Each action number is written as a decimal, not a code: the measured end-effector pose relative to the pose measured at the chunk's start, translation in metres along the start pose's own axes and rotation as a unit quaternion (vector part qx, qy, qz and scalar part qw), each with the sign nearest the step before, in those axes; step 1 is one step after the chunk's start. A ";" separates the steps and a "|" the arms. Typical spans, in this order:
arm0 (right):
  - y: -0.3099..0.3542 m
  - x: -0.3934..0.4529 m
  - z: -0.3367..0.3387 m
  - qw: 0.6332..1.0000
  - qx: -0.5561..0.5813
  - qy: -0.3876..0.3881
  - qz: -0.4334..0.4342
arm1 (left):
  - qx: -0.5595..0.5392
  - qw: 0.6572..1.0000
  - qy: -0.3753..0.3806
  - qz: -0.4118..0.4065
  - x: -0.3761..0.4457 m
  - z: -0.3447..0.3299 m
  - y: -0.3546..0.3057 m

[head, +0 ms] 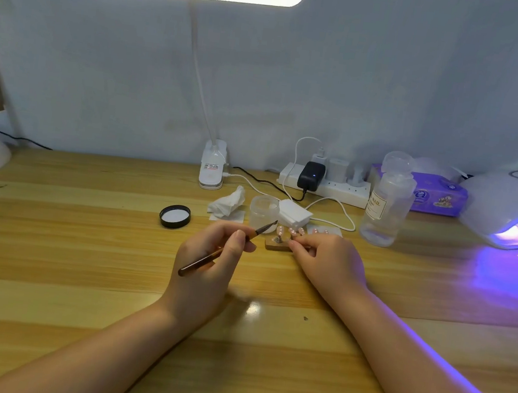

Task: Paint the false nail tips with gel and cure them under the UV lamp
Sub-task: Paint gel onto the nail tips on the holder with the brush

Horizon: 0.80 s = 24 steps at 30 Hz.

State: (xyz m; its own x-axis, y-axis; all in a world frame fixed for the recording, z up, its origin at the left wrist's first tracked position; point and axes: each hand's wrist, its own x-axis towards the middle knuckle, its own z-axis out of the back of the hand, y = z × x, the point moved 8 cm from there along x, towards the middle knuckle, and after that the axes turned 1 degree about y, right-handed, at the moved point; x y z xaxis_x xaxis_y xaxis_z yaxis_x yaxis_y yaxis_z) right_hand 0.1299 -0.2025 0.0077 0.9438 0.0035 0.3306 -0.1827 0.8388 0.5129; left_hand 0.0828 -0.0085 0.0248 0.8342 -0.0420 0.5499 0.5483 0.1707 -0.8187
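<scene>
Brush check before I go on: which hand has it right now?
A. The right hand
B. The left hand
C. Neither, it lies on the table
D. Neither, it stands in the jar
B. The left hand pinches the brush with its tip aimed at the nail tips on the wooden holder, which the right hand steadies.
</scene>
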 end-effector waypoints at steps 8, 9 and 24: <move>0.003 -0.002 -0.004 0.999 0.038 0.011 0.014 | 0.030 0.999 0.010 0.007 0.001 0.000 0.003; 0.004 -0.003 -0.004 0.999 0.035 0.009 0.020 | 0.045 0.999 0.024 0.005 0.001 -0.002 0.004; 0.025 -0.009 -0.006 0.989 -0.129 -0.007 0.070 | 0.139 0.969 0.192 0.069 -0.004 -0.028 0.018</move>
State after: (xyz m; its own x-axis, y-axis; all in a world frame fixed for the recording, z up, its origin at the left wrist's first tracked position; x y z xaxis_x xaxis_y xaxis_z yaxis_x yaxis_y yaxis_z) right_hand 0.1181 -0.1779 0.0125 0.9101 0.1227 0.3958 -0.2328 0.9416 0.2433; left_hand 0.0910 -0.0327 0.0034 0.8884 -0.3540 0.2922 0.4368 0.4566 -0.7750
